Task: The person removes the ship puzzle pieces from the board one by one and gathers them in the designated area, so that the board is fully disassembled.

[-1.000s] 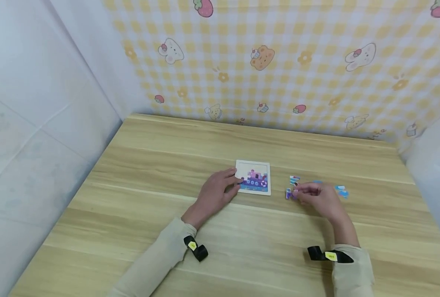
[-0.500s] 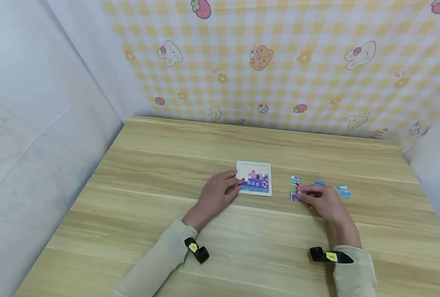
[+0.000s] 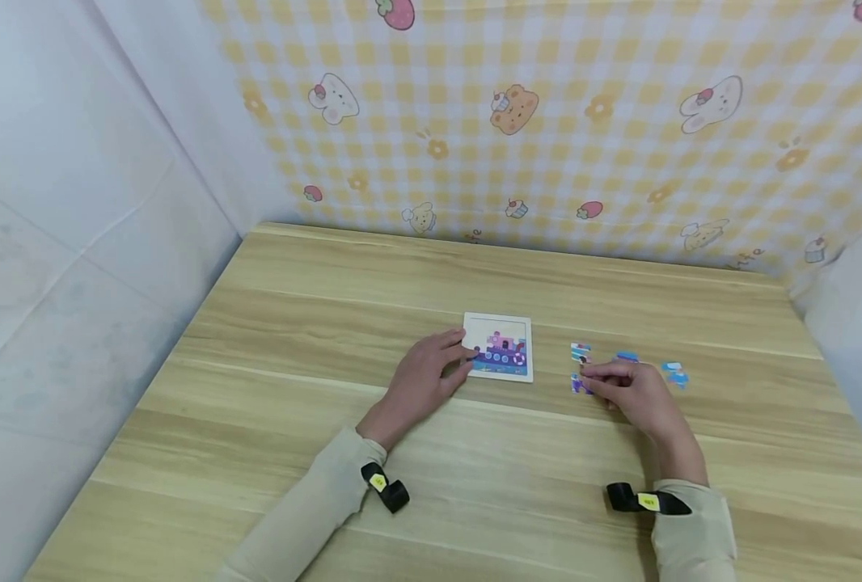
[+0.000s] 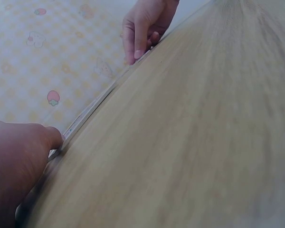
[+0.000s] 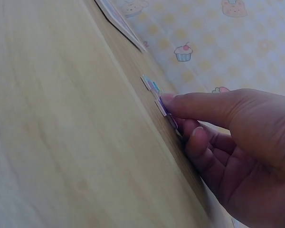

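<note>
My left hand (image 3: 424, 380) rests at the left side of a small square puzzle board (image 3: 480, 330), fingers spread over its edge. The board's lower part shows a purple and pink ship picture; its upper part is bare. In the left wrist view the thumb lies against the board's edge. To the right, my right hand (image 3: 635, 396) pinches at a small puzzle piece low over the table with thumb and forefinger, the fingertips partly covering it. A purple puzzle piece (image 3: 576, 385) lies just by those fingertips, and a blue-striped piece (image 3: 580, 349) is right behind them.
Past the right hand lie a blue piece (image 3: 627, 356) and further blue and white pieces (image 3: 674, 373). All is on a wood-grain table (image 3: 489, 469). A yellow checked cloth (image 3: 431, 174) hangs behind it, and pale sheeting (image 3: 74, 323) stands at the left.
My right fingertips have shifted slightly to the right, and the purple pieces by them now look closer together. The left hand and the board have stayed in place.
</note>
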`<action>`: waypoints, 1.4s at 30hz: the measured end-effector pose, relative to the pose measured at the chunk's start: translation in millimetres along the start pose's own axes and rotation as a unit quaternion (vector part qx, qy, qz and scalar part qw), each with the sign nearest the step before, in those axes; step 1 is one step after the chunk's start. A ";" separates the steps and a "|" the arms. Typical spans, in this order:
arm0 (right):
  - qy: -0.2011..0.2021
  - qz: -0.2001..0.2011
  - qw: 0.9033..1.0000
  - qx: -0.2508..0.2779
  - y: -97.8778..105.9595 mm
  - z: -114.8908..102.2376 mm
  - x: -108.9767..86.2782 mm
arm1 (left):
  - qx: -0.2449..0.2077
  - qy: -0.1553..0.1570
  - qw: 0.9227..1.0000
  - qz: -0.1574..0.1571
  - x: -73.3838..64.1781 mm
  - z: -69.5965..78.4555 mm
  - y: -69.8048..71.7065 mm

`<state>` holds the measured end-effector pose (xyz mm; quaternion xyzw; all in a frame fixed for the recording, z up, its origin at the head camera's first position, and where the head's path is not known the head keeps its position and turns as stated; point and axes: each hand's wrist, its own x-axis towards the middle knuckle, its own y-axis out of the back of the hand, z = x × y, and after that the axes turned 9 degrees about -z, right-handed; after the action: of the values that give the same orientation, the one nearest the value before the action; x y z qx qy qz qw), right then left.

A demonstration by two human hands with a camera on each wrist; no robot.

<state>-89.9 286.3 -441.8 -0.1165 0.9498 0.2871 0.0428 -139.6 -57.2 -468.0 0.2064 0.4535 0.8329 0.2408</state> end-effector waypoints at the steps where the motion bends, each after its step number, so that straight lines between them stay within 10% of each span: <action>1: 0.001 0.000 1.000 0.000 0.0 -0.3 -0.1 | -0.002 0.000 1.000 0.000 0.0 -0.1 0.3; 27: 0.022 0.021 1.000 -0.009 -4.8 7.0 -1.5 | -0.005 0.006 1.000 -0.002 -1.5 1.8 2.9; 42: 0.039 0.005 0.998 0.045 -36.3 -55.7 34.0 | 0.000 0.000 1.000 0.000 -5.3 1.5 3.7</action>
<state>-114.7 219.4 -419.9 -0.1205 0.9633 0.2399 0.0089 -135.3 -61.1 -464.7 0.2066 0.4536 0.8328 0.2409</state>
